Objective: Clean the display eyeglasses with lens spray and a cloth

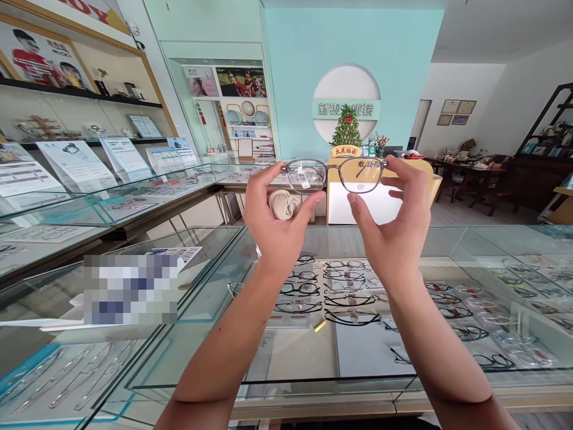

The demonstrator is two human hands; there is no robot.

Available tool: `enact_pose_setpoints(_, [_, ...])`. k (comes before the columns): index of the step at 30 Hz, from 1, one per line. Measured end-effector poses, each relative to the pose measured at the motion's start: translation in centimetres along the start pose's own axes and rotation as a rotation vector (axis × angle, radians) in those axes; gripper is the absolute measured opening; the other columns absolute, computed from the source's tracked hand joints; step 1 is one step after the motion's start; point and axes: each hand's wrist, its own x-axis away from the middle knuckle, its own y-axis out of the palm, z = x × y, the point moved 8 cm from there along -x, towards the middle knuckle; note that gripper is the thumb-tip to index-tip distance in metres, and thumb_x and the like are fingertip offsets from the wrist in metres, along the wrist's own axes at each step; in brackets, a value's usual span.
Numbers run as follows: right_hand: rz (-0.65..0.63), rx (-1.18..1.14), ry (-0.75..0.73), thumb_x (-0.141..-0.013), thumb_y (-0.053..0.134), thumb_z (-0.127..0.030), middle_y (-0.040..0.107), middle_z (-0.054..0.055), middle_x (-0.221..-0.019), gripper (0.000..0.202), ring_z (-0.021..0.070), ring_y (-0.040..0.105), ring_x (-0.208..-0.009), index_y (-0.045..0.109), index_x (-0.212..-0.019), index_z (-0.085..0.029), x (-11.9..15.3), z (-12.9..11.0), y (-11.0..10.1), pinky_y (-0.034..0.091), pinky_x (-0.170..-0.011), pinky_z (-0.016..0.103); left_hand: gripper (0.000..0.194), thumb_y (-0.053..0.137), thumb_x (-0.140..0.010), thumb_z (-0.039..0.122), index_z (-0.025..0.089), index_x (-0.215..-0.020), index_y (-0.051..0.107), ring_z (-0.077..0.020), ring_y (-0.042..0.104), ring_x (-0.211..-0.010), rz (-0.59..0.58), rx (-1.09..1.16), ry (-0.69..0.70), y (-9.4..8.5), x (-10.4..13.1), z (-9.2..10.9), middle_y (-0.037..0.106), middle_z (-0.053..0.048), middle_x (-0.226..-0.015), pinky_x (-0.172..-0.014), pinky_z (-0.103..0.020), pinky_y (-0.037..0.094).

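A pair of thin-framed eyeglasses is held up level in front of me, between both hands. My left hand pinches the frame's left end, and a bunched beige cloth sits in its palm. My right hand grips the other end with bent fingers, its thumb tip just below the right lens. A small white label shows at the left lens. Below my hands, rows of glasses lie inside a glass display case.
Another glass case with upright cards runs along the left. White papers and a blurred-out item lie on the left counter. Ahead stand a reception counter and a plant; a dark table is at the back right.
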Motion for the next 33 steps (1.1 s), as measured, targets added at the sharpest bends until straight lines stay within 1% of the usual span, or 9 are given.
enact_pose_setpoints(4, [-0.025,-0.026,0.014,-0.102,0.07,-0.039,0.063,0.015,-0.151,0.058,0.0352,0.069,-0.123,0.05,-0.157,-0.034,0.1,0.4,0.3,0.061,-0.103,0.064,0.073,0.086,-0.089,0.064,0.03,-0.146,0.058,-0.0318,0.07,-0.125,-0.006,0.018,0.015,0.0,0.0,0.1,0.067,-0.011,-0.142,-0.101,-0.05,0.061])
enact_pose_setpoints(11, [-0.035,-0.036,0.032,-0.101,0.07,-0.037,0.067,0.015,-0.149,0.057,0.0336,0.071,-0.122,0.051,-0.155,-0.033,0.1,0.7,0.5,0.062,-0.098,0.061,0.076,0.088,-0.086,0.068,0.029,-0.143,0.057,-0.0303,0.071,-0.118,0.012,-0.015,0.034,-0.2,0.0,0.3,0.067,-0.011,-0.138,-0.094,-0.048,0.062])
enact_pose_setpoints(15, [-0.039,-0.048,0.034,-0.101,0.07,-0.036,0.067,0.015,-0.149,0.056,0.0336,0.071,-0.123,0.051,-0.154,-0.032,0.2,0.7,0.5,0.062,-0.099,0.06,0.076,0.088,-0.085,0.069,0.029,-0.141,0.058,-0.0311,0.071,-0.121,0.036,-0.034,0.071,-0.4,-0.1,0.6,0.068,-0.012,-0.137,-0.095,-0.049,0.063])
enact_pose_setpoints(18, [-0.054,-0.055,0.039,-0.102,0.07,-0.036,0.067,0.015,-0.15,0.057,0.0339,0.071,-0.125,0.05,-0.155,-0.034,0.2,0.7,0.6,0.063,-0.097,0.059,0.076,0.088,-0.085,0.069,0.029,-0.142,0.057,-0.0325,0.07,-0.126,0.038,-0.049,0.085,-0.4,-0.1,0.6,0.068,-0.012,-0.138,-0.098,-0.05,0.062])
enact_pose_setpoints(24, [-0.09,-0.078,0.061,-0.103,0.068,-0.037,0.065,0.014,-0.154,0.057,0.0334,0.07,-0.129,0.048,-0.157,-0.036,0.3,0.5,0.7,0.065,-0.095,0.055,0.072,0.085,-0.091,0.063,0.03,-0.147,0.054,-0.0323,0.07,-0.131,0.031,-0.019,0.083,-0.3,0.0,0.7,0.067,-0.013,-0.144,-0.097,-0.048,0.063])
enact_pose_setpoints(28, [-0.075,-0.105,0.065,-0.103,0.068,-0.038,0.067,0.014,-0.153,0.055,0.0327,0.072,-0.128,0.051,-0.155,-0.035,0.2,0.2,0.6,0.065,-0.095,0.054,0.071,0.085,-0.092,0.059,0.03,-0.149,0.053,-0.0314,0.071,-0.13,0.024,-0.004,0.083,-0.1,0.0,0.6,0.067,-0.012,-0.145,-0.095,-0.047,0.063])
enact_pose_setpoints(33, [0.011,-0.175,0.063,-0.11,0.055,-0.038,0.07,0.012,-0.147,0.041,0.0315,0.074,-0.124,0.059,-0.151,-0.035,0.0,0.6,0.1,0.063,-0.1,0.057,0.076,0.087,-0.091,0.057,0.032,-0.153,0.05,-0.0321,0.071,-0.13,0.005,-0.022,0.072,0.0,-0.5,-0.4,0.067,-0.013,-0.149,-0.096,-0.049,0.064])
